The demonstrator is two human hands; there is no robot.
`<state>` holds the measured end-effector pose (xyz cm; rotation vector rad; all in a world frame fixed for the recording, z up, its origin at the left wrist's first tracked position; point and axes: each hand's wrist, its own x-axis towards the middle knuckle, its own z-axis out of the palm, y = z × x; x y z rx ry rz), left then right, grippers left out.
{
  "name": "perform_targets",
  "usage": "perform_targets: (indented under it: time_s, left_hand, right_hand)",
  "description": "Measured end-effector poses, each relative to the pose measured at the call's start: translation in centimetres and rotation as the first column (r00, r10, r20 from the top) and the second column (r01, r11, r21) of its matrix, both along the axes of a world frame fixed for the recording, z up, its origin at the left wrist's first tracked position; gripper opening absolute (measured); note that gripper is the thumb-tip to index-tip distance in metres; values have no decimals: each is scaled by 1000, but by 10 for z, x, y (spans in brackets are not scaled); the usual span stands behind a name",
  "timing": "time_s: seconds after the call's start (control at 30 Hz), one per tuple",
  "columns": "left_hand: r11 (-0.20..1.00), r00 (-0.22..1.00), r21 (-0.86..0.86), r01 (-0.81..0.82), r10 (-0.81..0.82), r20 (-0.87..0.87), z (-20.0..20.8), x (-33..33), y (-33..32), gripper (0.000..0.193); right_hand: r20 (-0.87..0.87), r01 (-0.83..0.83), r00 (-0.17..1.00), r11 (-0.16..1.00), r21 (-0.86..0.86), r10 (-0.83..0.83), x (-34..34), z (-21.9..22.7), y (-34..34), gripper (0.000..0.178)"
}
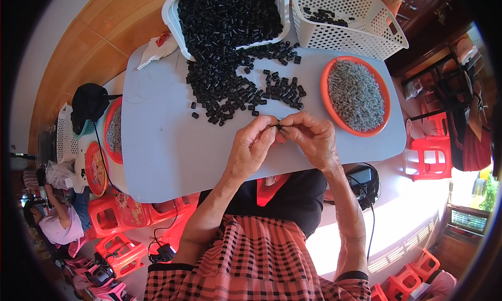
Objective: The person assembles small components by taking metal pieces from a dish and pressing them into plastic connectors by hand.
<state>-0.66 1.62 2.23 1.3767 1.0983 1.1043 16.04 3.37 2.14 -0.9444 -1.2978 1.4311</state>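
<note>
My left hand (253,145) and my right hand (312,140) meet over the near part of the table, fingertips pinched together. Between them is a small black piece (279,127), mostly covered by the fingers; whether a second part is with it I cannot tell. Just beyond my hands lies a loose pile of short black plastic cylinders (230,92), spilling from a white tub (170,19) tipped toward me. To the right of my right hand stands an orange-red round tray (387,108) heaped with small clear-grey pieces (356,94).
A white perforated basket (349,39) with some black pieces stands at the back right of the blue-grey table (162,144). A crumpled white bag (157,51) lies at the back left. Red stools (121,254) and other people are around; a black cap (90,106) sits at left.
</note>
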Motion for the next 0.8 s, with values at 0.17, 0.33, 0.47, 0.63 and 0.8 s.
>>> perform_targets:
  time_s: [0.17, 0.33, 0.47, 0.63, 0.8]
  left_hand:
    - [1000, 999, -7, 9, -9, -42, 0, 0, 0, 13]
    - [1000, 1000, -23, 20, -20, -13, -3, 0, 1, 13]
    - [1000, 1000, -13, -6, 6, 14, -3, 2, 0, 15]
    - [1000, 999, -23, 1, -2, -52, 0, 1, -1, 16]
    - [1000, 1000, -27, 2, -2, 13, -6, 3, -1, 17]
  right_hand:
    - [146, -2, 989, 991, 137, -18, 0, 5, 2, 15]
    - [291, -22, 956, 977, 213, -42, 2, 10, 3, 18]
    - [245, 53, 965, 984, 168, -94, -2, 5, 0, 18]
    - [337, -9, 939, 975, 220, -67, -1, 17, 2, 19]
    - [402, -16, 910, 958, 286, -105, -3, 23, 0, 21]
